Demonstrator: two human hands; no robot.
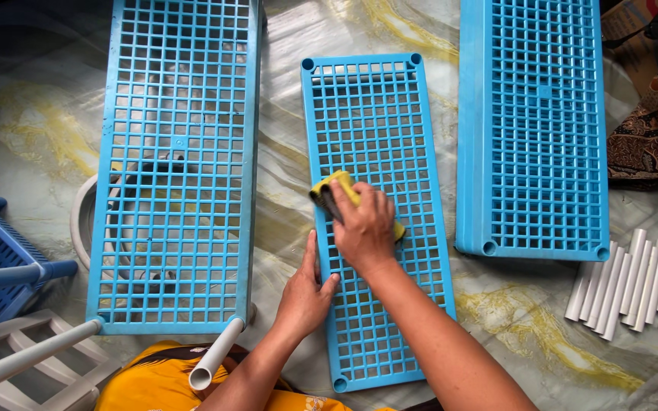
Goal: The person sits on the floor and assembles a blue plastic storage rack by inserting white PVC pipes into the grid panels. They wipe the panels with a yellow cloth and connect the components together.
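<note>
Right hand (365,226) presses yellow sponge (342,190) on blue grid shelf (375,122).

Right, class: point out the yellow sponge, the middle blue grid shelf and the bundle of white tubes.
yellow sponge (342,185), head view, its top corner.
middle blue grid shelf (371,114), head view, upper grid.
bundle of white tubes (634,283), head view, middle tube.

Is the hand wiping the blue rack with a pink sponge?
No, the right hand presses a yellow sponge on the middle blue rack.

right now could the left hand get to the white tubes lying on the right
Probably not easily: the left hand rests on the middle blue grid panel's left edge, and the right hand and forearm lie between it and the white tubes.
</note>
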